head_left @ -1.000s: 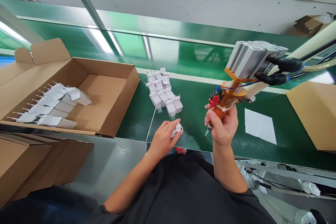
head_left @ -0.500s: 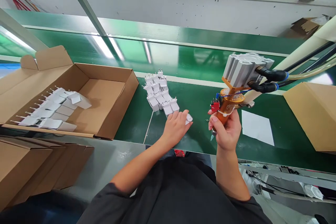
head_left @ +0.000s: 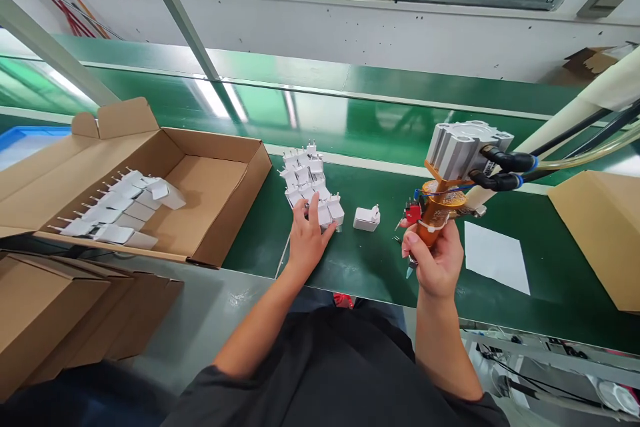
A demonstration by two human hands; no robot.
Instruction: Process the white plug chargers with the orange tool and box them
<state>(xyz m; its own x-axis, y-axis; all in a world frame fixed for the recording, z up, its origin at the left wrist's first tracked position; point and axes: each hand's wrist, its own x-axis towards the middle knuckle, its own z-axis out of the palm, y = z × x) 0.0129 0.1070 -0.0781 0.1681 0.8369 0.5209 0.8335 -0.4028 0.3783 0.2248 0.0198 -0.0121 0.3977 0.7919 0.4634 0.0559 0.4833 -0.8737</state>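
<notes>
White adapter cluster (head_left: pixel 303 177): on desk (head_left: pixel 380 177), long axis running forward from the spread fingers (head_left: pixel 314 211) of left hand (head_left: pixel 307 237), the nearer. Right hand (head_left: pixel 438 257): wrapped round orange tool (head_left: pixel 442 199).

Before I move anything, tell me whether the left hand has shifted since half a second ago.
Yes: the left hand has moved left, toward the open cardboard box, and is now at the white plugs.

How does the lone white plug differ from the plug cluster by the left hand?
The lone plug stands apart, while the plug cluster is packed together. The left hand partly covers the cluster; no hand touches the lone plug. Both are white, on the green bench.
</notes>
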